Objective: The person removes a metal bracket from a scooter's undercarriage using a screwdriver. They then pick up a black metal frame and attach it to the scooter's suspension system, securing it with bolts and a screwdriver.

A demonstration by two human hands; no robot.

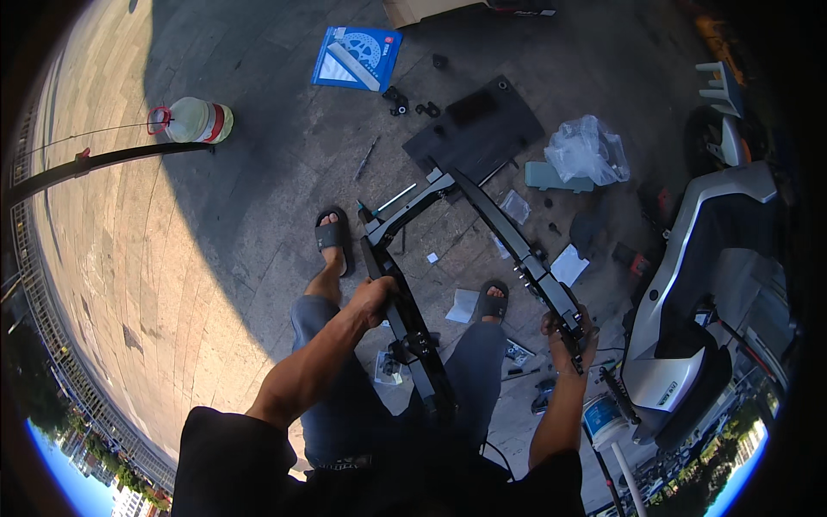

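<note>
Evidently, left hand (376, 300): you gripped the black frame (500, 220) by its left side.
Right hand (570, 340): you clasped its right end.
Frame: hung above the paving (284, 146), three sides apparently joined.
Black fittings (397, 101): lay loose, seemingly unmounted.

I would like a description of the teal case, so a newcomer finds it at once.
Start from the silver-and-black scooter on the right, then go left to the clear plastic bag. The teal case lies at the bag's lower left, partly covered by it. Its boxy shape and teal colour set it apart from the flat black board nearby.
</note>
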